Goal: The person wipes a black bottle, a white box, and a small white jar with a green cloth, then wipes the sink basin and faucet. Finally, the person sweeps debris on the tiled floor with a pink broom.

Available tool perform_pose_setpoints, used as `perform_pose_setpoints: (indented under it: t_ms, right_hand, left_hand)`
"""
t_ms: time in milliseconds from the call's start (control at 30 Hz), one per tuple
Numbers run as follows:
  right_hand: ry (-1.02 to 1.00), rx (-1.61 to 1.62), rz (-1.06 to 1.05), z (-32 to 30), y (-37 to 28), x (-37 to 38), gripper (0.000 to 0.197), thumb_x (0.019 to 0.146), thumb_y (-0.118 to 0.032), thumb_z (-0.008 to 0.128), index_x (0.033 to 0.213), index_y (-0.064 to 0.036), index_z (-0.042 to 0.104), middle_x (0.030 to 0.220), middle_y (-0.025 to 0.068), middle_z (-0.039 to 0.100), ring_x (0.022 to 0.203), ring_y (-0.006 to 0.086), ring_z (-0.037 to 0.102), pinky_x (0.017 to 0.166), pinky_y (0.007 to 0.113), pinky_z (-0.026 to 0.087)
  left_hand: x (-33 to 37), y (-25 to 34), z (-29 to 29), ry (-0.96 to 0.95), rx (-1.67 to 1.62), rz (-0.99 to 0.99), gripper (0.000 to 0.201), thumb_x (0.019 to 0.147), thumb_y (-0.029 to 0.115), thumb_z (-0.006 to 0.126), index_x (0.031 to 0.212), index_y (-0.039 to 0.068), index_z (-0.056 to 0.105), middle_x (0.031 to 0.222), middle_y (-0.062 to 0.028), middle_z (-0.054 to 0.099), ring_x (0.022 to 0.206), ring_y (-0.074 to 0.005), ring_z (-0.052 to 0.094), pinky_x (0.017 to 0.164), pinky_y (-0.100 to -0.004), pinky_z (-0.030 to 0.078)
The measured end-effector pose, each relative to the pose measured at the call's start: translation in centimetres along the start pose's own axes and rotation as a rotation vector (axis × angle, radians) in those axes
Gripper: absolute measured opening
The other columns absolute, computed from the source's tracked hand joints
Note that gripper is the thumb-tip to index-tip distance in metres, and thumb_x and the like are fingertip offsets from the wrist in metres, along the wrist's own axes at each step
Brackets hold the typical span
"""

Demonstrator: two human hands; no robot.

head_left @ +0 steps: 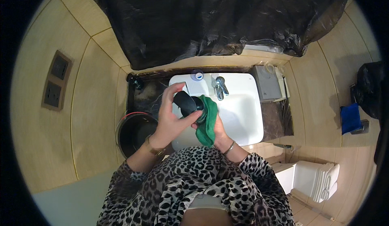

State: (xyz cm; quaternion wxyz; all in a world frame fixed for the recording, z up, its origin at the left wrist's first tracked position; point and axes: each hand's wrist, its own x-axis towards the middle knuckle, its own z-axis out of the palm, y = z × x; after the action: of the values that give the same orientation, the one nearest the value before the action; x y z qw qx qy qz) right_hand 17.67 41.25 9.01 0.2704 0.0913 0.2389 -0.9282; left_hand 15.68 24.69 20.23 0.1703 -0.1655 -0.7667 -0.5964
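Note:
Above the white washbasin (243, 120), I hold a black dispenser-like bottle (185, 103) with a broad, jutting top, tilted in front of me. My left hand (167, 122) is closed around its upper part, with the thumb pressed on its side and the fingers at the far side. A green cloth (209, 122) wraps the other end of the bottle and hangs down. My right hand (221, 134) grips cloth and bottle from beneath; most of its fingers are hidden behind the cloth.
A chrome faucet (220, 88) stands at the basin's back, beside a small round container (197, 75). A grey box (267, 83) sits at right, a black bin (137, 133) at left. Black plastic sheeting (219, 19) covers the wall ahead. Folded white towels (324, 181) lie lower right.

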Motion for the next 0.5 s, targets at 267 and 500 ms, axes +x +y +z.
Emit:
perform_pose_setpoints:
  t_ms: [267, 500]
  right_hand:
    - [0.028, -0.266, -0.213, 0.8, 1.2, 1.5, 0.047, 0.100, -0.032, 0.046, 0.138, -0.0060, 0.038, 0.127, 0.0118, 0.053, 0.107, 0.0226, 0.060, 0.088, 0.042, 0.054]
    - [0.165, -0.212, -0.081, 1.3, 3.6, 4.5, 0.041, 0.099, -0.026, 0.048, 0.130, 0.0004, 0.045, 0.119, 0.0153, 0.059, 0.101, 0.0245, 0.063, 0.081, 0.038, 0.056]
  left_hand:
    - [-1.7, 2.0, -5.4, -0.059, -0.887, -0.901, 0.031, 0.100, 0.028, 0.047, 0.120, 0.005, 0.050, 0.091, -0.0128, 0.065, 0.074, -0.0216, 0.064, 0.069, -0.0358, 0.054]
    - [-0.8, -2.7, -7.1, -0.063, -0.847, -0.964, 0.016, 0.092, 0.013, 0.060, 0.106, 0.006, 0.057, 0.088, -0.0077, 0.065, 0.073, -0.0172, 0.063, 0.069, -0.0327, 0.053]
